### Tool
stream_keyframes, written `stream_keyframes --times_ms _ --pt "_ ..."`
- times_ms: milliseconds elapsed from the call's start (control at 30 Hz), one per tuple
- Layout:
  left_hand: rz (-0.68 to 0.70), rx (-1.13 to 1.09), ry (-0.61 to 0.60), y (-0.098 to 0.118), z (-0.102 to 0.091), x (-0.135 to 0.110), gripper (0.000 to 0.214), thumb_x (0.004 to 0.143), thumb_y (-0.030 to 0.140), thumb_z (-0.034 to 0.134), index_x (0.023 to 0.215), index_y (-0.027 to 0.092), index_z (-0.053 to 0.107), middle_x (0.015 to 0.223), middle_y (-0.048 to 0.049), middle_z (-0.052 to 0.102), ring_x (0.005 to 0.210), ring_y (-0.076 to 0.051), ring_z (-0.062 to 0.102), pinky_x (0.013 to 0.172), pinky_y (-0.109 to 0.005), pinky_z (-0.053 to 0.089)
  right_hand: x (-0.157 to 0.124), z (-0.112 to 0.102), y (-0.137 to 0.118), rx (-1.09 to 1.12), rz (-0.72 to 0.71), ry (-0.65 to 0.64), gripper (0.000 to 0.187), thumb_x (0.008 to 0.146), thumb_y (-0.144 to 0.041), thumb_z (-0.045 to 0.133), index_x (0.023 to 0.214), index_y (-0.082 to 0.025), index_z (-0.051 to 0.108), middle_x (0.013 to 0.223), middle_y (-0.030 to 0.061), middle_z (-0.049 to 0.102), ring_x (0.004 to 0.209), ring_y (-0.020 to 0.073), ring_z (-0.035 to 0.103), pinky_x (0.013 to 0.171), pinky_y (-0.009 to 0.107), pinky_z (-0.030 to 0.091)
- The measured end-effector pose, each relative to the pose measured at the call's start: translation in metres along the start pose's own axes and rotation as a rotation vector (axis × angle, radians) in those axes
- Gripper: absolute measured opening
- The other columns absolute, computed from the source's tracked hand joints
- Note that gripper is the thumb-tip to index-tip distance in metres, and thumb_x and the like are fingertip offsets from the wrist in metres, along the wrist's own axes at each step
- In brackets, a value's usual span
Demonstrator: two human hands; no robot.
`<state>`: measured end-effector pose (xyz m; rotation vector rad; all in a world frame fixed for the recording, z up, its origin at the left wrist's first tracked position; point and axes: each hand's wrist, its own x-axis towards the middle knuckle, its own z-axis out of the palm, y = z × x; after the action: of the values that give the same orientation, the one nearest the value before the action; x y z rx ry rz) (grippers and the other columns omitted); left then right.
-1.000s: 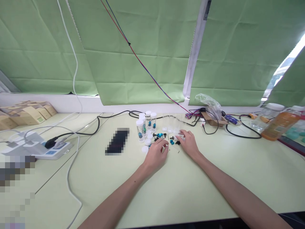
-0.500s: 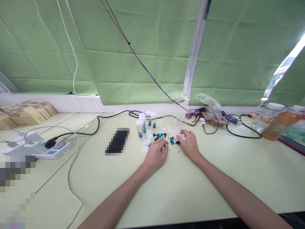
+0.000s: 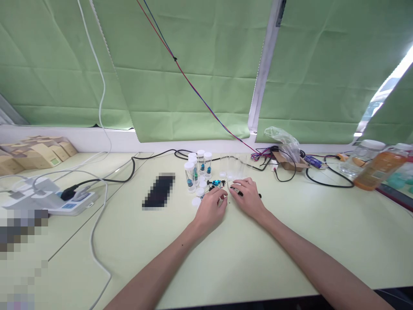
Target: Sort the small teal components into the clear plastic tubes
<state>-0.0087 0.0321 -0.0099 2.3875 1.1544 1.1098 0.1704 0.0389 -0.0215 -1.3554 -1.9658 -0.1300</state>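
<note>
Lying loose: small parts (image 3: 216, 183), bright blue, black.

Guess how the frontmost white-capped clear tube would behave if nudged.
The white-capped clear tube would probably tip easily, standing tall and narrow. Once down, being round, it might roll. It seems light: mostly see-through, with a blue part low inside.

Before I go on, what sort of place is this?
Probably an indoor workspace, perhaps a workshop or lab: green blinds hang behind the table, a power strip sits on it, and capped vials stand near small parts.
</note>
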Motion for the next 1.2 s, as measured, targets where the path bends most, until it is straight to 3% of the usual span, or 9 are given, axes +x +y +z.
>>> stream_keyframes --times_ms 333,1200 --pt "-0.009 0.011 -0.013 0.0008 -0.0010 -0.0002 0.015 0.086 0.015 0.049 0.088 0.019 0.063 0.083 -0.0032 0.062 0.070 -0.014 0.056 0.063 -0.027 0.043 -0.0011 0.0021 0.0022 -0.063 0.009 -0.123 0.034 0.097 -0.042 0.045 0.096 -0.024 0.073 0.114 0.0072 0.068 0.100 0.0273 0.049 0.082 0.041 0.037" --pt "0.003 0.008 -0.006 0.0004 -0.0009 -0.0008 0.015 0.086 0.015 0.048 0.087 0.018 0.063 0.082 -0.0037 0.062 0.069 -0.015 0.056 0.061 -0.027 0.043 -0.0034 0.0075 0.0065 0.049 0.029 -0.106 0.029 0.096 -0.036 0.047 0.092 -0.020 0.070 0.107 0.0087 0.068 0.103 0.0255 0.055 0.088 0.041 0.040"
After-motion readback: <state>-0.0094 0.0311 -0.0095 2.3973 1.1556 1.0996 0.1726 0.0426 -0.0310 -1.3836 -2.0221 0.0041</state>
